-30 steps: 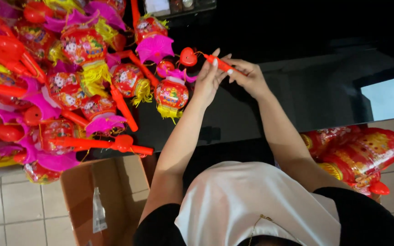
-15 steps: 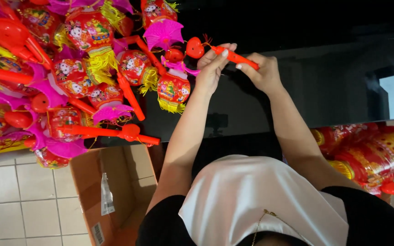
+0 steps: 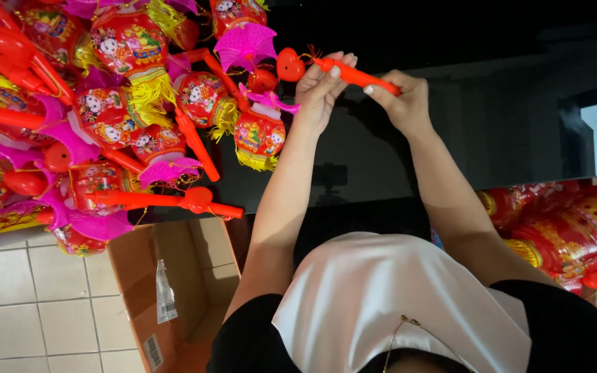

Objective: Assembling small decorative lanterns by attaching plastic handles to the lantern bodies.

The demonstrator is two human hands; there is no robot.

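Both hands hold a slim red-orange plastic lantern stick [image 3: 357,74] above the dark glossy table [image 3: 492,117]: the left hand [image 3: 319,90] pinches its heart-tipped end, the right hand [image 3: 399,100] is wrapped around its handle. It looks light, stiff and somewhat brittle, so it is best gripped along the shaft, not by the thin tip.

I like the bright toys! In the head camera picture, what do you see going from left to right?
Heap of red and pink paper lanterns → open brown cardboard box → left hand → red plastic handle stick → right hand → red lanterns in clear bags.

Glossy black table [image 3: 492,124] under a heap of red toy lanterns [image 3: 105,117].
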